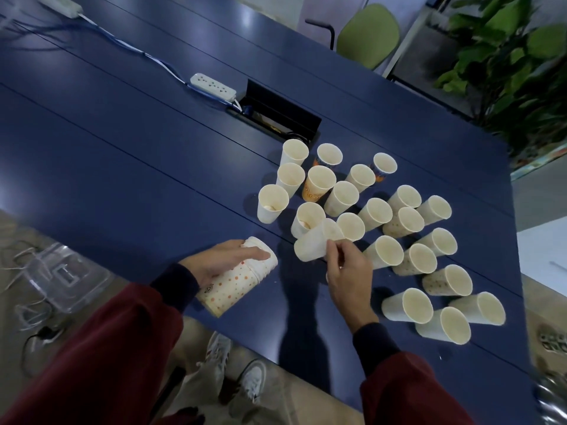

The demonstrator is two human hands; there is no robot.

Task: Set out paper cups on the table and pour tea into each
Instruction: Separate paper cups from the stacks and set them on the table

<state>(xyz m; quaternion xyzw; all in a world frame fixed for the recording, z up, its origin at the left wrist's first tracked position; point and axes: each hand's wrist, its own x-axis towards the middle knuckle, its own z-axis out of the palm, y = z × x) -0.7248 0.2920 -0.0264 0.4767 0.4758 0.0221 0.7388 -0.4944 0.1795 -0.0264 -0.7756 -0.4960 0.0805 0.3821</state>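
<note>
Some twenty paper cups (376,213) are set out on the surface (122,148) beside the cable hatch (276,115), another cup (311,246) is pinched by the right hand (346,274), a stack (236,285) is gripped by the left hand (221,259), and pouring is judged not yet begun.

Office meeting room, long blue conference table (122,124), power strip (213,87), cable hatch (279,113), green chair (368,35)

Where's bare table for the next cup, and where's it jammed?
Bare table left of the cup cluster, between the power strip and the left hand holding the cup stack. A narrower gap lies between the stack and the right hand, which pinches a single cup. Jammed: right of that hand, cups nearly touching.
</note>
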